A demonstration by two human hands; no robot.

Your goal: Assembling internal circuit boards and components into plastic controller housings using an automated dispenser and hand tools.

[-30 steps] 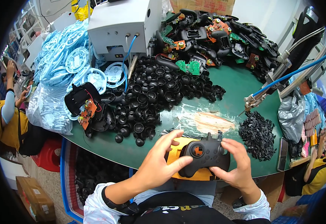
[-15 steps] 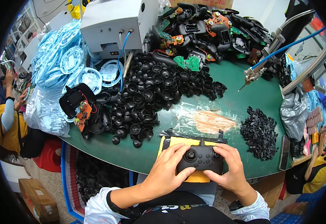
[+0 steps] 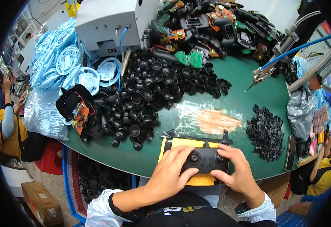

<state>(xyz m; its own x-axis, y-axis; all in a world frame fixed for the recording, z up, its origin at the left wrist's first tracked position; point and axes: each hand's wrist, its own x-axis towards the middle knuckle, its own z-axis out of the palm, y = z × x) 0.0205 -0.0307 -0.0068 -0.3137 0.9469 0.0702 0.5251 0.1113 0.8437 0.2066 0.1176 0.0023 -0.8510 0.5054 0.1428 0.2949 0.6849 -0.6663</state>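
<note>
While the left hand [image 3: 170, 168] and right hand [image 3: 238, 166] clasp opposite ends of a matte-black, two-stick plastic game controller [image 3: 206, 162] over the yellow, black-edged rectangular pad [image 3: 201, 180], even pressure from both sides would likely keep it level there without tilting.

Green table [image 3: 245, 83]: black cups [image 3: 147, 94], small black parts [image 3: 265, 136].

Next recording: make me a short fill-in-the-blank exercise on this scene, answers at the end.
1. The left hand and right hand hold a black game ____.
2. The pad beneath it is coloured ____.
3. The cups lie to the ____ of the small black pieces.

Missing words: controller; yellow; left.
</note>
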